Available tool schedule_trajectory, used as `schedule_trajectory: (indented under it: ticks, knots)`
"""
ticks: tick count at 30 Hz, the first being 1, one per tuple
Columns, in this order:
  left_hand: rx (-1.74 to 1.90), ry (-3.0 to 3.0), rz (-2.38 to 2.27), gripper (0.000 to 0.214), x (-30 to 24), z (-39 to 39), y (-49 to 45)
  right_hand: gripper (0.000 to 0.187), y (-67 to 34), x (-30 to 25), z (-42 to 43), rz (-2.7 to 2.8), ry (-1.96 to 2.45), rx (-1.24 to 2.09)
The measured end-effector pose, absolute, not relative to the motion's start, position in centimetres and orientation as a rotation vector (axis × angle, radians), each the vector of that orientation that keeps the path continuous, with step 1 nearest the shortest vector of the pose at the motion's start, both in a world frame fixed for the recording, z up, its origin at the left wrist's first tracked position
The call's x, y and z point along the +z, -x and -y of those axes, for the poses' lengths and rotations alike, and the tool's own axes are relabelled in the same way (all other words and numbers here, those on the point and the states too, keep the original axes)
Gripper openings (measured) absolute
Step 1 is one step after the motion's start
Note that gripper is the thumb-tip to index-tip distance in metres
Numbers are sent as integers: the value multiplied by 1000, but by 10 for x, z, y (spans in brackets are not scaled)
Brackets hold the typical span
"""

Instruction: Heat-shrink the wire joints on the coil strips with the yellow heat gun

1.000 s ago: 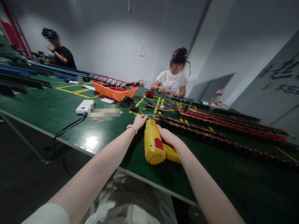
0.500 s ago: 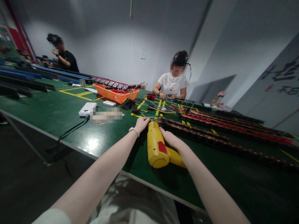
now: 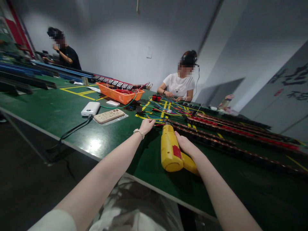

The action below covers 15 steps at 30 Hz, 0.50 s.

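Observation:
A yellow heat gun with a red patch on its body is in my right hand, whose fingers are wrapped round it, partly hidden by the gun. Its dark nozzle points away from me, toward the near end of a long dark strip with copper-coloured edges. Left of the nozzle, my left hand pinches a bundle of thin coloured wires by the strip's end. The fingertips cover the exact spot they grip.
An orange basket holds parts and cables. A white power bank with a black cable and a beige phone lie on the green table. More strips lie at right. A co-worker sits opposite; another person is far left.
My right hand has moved the heat gun to the right, so its nozzle stands farther from my left hand. The left hand stays by the wires.

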State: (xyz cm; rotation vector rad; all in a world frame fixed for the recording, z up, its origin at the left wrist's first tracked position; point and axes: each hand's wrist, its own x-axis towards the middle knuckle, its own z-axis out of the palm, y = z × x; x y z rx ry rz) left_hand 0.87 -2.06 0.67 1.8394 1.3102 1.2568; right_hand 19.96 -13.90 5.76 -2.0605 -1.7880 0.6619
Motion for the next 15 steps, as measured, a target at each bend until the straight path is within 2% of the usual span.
schedule_trajectory:
  ticks: [15]
  knots:
    - [1226, -1857, -1344, 40, 11, 21, -8, 67, -173, 52, 125, 1967, 1946, 625]
